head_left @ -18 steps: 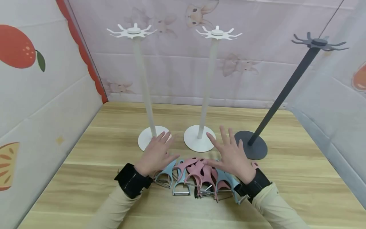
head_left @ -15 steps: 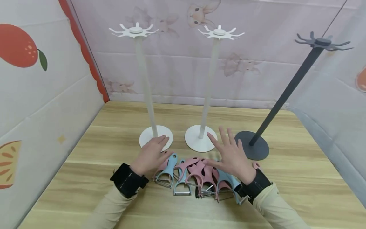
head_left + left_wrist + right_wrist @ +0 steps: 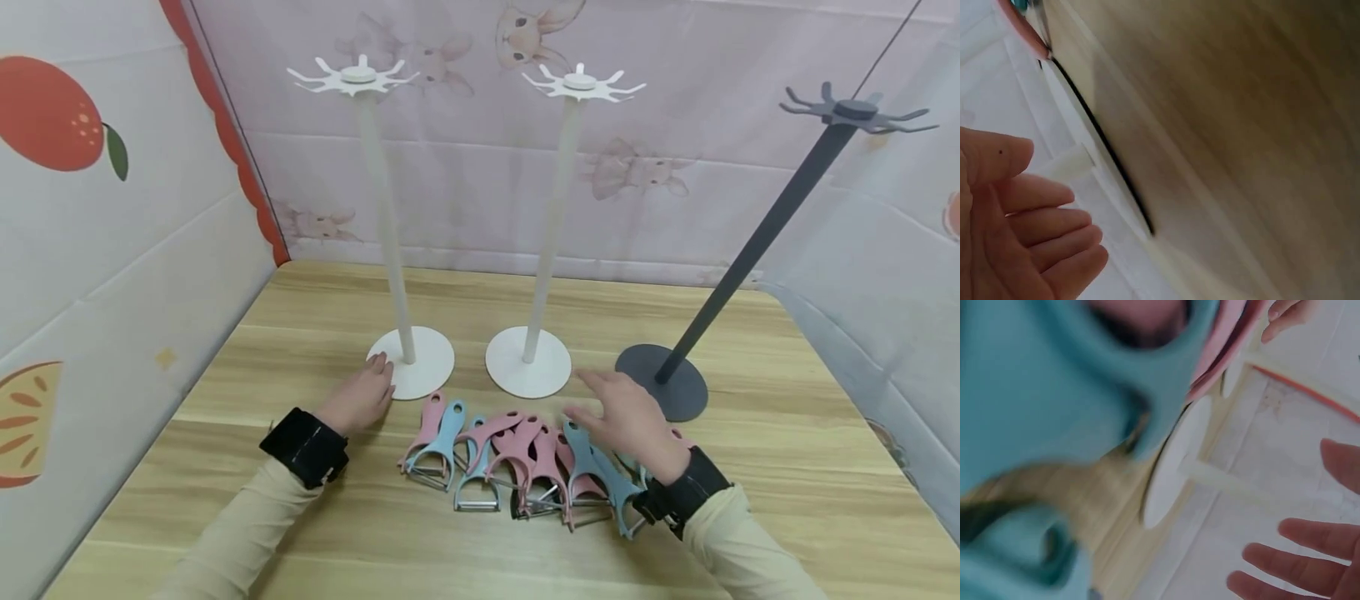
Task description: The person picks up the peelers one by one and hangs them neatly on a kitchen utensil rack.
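My left hand (image 3: 358, 398) is at the near-left edge of the left white stand (image 3: 427, 379). Its relaxed fingers hold nothing in the left wrist view, where a round white base (image 3: 1072, 100) lies beyond. Over the right end of a row of vegetable peelers hovers my right hand (image 3: 628, 423), fingers extended and holding nothing. Pink peelers (image 3: 517, 450) and blue peelers (image 3: 448, 427) overlap in that row, blades toward me. Part of the right end is hidden by the right hand. Blue peelers (image 3: 1016, 406) loom close and blurred in the right wrist view.
A middle white stand (image 3: 517, 379) and a dark grey stand (image 3: 686, 400) rise behind the row. Each stand has a round base, a tall pole and a top ring of hooks. Patterned cloth walls (image 3: 465, 200) enclose the wooden table (image 3: 247, 375) at the back and sides.
My left hand has drawn left and toward me, uncovering a pink peeler at the row's left end. My right hand has shifted right and slightly lower, its fingers less spread. The peelers stay put.
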Available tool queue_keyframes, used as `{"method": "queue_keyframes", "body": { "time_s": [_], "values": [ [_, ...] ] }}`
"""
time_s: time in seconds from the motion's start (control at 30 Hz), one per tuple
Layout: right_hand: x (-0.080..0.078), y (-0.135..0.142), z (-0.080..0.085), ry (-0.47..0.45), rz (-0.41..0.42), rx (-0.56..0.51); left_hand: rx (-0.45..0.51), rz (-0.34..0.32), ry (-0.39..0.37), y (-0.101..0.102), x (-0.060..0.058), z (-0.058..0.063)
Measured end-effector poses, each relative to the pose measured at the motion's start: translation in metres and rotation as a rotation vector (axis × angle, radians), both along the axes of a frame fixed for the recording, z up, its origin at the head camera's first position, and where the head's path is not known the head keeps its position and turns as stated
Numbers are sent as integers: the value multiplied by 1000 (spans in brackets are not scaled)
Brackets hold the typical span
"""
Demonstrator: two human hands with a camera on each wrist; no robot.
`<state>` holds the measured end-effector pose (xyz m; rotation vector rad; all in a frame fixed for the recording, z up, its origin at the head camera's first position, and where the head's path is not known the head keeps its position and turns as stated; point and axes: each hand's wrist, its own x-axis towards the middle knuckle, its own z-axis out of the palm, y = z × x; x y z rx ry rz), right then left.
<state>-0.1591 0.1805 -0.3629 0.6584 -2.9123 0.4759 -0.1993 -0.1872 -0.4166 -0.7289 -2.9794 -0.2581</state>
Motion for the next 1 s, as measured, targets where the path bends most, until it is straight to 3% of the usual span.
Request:
{"method": "queue_keyframes", "body": {
  "time_s": [0.2,0.4,0.5,0.67,1.0],
  "values": [
    [-2,34,-5,-28,-39,64,-44,-40,-149,-7,-4,2],
    [12,68,-13,-170,-125,86,-98,-68,-205,-4,-4,3],
    [20,78,-17,-197,-134,92,-110,-65,-237,-2,-4,5],
    [27,82,-22,-208,-129,124,-121,-39,-283,2,-3,6],
    [20,70,-27,-243,-129,158,-116,-20,-310,2,-7,8]
  ]
}}
